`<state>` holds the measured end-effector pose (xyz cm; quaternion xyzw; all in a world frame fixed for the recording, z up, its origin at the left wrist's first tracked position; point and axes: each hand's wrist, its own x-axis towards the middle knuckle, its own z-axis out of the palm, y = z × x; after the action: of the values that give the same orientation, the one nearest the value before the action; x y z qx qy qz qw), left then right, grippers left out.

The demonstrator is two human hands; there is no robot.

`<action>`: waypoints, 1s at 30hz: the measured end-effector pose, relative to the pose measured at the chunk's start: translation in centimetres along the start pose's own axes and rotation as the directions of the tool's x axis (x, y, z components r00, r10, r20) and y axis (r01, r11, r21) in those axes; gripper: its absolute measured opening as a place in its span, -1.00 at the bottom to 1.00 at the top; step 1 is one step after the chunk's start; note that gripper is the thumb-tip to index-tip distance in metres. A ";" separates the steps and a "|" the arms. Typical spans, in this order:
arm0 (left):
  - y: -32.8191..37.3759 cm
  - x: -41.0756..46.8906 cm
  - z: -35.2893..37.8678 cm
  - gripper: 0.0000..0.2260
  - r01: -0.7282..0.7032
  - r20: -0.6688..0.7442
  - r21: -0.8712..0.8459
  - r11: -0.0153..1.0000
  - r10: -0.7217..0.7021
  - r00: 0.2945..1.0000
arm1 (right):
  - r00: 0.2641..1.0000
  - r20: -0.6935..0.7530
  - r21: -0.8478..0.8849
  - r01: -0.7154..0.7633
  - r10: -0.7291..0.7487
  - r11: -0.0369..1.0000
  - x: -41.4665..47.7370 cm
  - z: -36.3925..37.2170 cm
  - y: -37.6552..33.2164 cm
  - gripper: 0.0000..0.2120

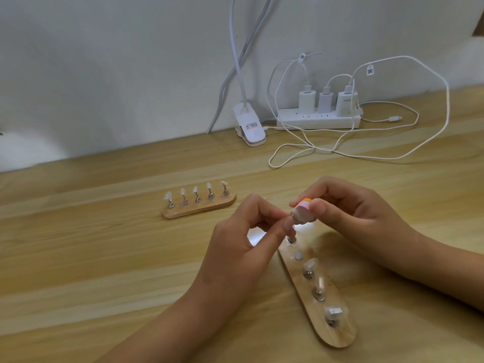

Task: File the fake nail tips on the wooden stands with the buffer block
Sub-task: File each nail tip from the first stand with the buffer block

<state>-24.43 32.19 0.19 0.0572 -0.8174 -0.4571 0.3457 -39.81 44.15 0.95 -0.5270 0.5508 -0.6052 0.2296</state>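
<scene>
My right hand [353, 205] grips a small pink and orange buffer block [303, 208], its end pressed against a nail tip. My left hand [246, 231] pinches that nail tip holder between thumb and forefinger, just above the near wooden stand [337, 334]. This stand runs toward me and carries three metal holders with clear nail tips [310, 264], plus one bare magnet spot [298, 256]. A second wooden stand [199, 209] lies further left with several upright nail tips [195, 190].
A white power strip [318, 121] with three chargers sits at the back by the wall. Loose white cables [340, 150] loop over the wooden table [104, 258] behind my hands. A white clip lamp base [66, 129] stands left of the strip.
</scene>
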 end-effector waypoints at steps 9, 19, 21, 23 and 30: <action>0.0 0.0 0.0 -0.94 -0.017 -0.002 0.005 1.000 0.017 1.000 | 0.999 -0.024 0.005 0.028 -0.028 1.000 -0.2 0.0 -0.1 -0.68; -0.3 0.0 -0.1 -0.94 0.004 -0.013 -0.003 1.000 -0.004 1.000 | 1.000 0.007 -0.036 0.000 0.000 0.999 -0.1 0.0 -0.2 -0.71; -0.3 0.0 0.0 -0.95 0.010 -0.018 -0.012 1.000 -0.010 1.000 | 1.000 0.013 -0.045 -0.013 0.013 0.999 -0.1 0.0 -0.1 -0.72; -0.2 0.0 0.0 -0.95 0.008 -0.016 -0.014 1.000 -0.008 1.000 | 0.999 -0.021 -0.046 0.038 -0.039 0.998 -0.2 0.0 -0.2 -0.70; -0.2 0.0 0.0 -0.95 0.016 -0.022 -0.022 1.000 -0.016 1.000 | 1.000 -0.010 -0.044 0.024 -0.025 0.999 -0.2 -0.1 -0.1 -0.72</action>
<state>-24.51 32.02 0.03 0.0651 -0.8081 -0.4681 0.3515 -39.76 44.36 1.02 -0.5354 0.5587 -0.5984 0.2077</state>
